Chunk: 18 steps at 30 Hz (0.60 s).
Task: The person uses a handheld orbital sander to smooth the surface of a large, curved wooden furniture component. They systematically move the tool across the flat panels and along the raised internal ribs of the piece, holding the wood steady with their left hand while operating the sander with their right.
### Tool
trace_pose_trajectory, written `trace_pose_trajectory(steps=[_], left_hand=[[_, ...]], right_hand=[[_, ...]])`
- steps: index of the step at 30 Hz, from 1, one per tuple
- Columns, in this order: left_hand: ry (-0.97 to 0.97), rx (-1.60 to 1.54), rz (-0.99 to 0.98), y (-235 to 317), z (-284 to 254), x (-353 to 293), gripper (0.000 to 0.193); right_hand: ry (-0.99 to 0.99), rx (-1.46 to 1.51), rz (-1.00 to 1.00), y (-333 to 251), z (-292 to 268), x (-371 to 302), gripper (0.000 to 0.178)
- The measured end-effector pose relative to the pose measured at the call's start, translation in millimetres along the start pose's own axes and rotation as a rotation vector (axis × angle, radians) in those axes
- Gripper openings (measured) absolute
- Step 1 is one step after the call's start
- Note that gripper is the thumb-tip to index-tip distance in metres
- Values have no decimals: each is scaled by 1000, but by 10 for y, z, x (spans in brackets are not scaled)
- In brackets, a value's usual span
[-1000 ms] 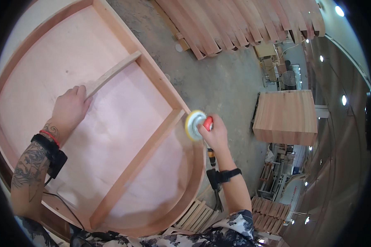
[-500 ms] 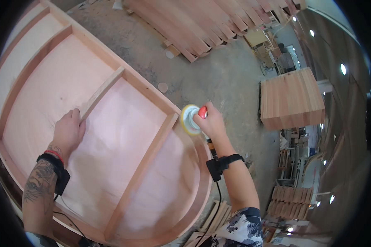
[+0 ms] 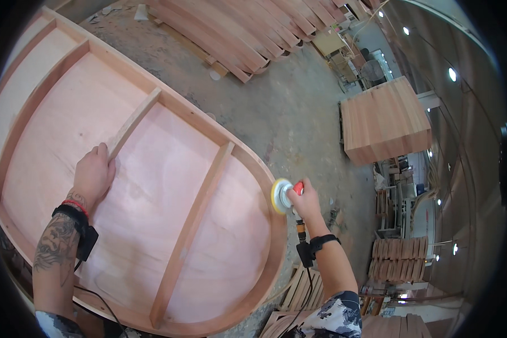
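Observation:
A large pale wooden frame point(image 3: 276, 248) with a rounded end and a flat panel inside fills the left and middle. My left hand point(image 3: 94, 172) is closed around a wooden crosspiece point(image 3: 134, 119) inside the frame; the hand hides part of that piece. In my right hand point(image 3: 307, 201) is a small air sander point(image 3: 284, 194) with a white body, a red top and a yellow-edged round pad. Its pad stands on edge against the outer side of the frame's curved rim. Another crosspiece point(image 3: 194, 225) spans the frame near the rounded end.
Long boards point(image 3: 225, 34) lie stacked at the far side. A block of stacked wood point(image 3: 386, 121) stands to the right, with bundled pieces point(image 3: 399, 259) nearer me. Wooden strips point(image 3: 301, 290) lie beside the frame's near end. A dark hose point(image 3: 308, 284) trails from the sander.
My right hand has moved the sander along the curved rim, nearer to me and to the right. My left hand keeps its hold on the crosspiece. The view has shifted slightly.

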<state>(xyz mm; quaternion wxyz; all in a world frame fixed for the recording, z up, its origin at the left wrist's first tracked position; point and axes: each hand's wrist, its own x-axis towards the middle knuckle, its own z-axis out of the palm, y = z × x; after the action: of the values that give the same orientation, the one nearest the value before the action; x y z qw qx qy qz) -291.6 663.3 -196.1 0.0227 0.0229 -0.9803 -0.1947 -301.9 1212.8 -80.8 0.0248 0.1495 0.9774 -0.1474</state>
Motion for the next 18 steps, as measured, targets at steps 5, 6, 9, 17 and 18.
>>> trace_pose_trajectory(steps=[5, 6, 9, 17, 18], left_hand=[[2, -20, 20, 3, 20, 2, 24], [3, -21, 26, 9, 17, -2, 24], [-20, -38, 9, 10, 3, -11, 24], [-63, -22, -20, 20, -39, 19, 34], [-64, -18, -21, 18, -42, 24, 34]], right_hand=[[38, -17, 15, 165, 29, 3, 51], [39, -34, 9, 110, 8, 64, 52], [23, -58, -18, -225, 46, 325, 53], [52, -86, -299, -1185, 354, 893, 53], [44, -97, -303, -1312, 387, 902, 53]])
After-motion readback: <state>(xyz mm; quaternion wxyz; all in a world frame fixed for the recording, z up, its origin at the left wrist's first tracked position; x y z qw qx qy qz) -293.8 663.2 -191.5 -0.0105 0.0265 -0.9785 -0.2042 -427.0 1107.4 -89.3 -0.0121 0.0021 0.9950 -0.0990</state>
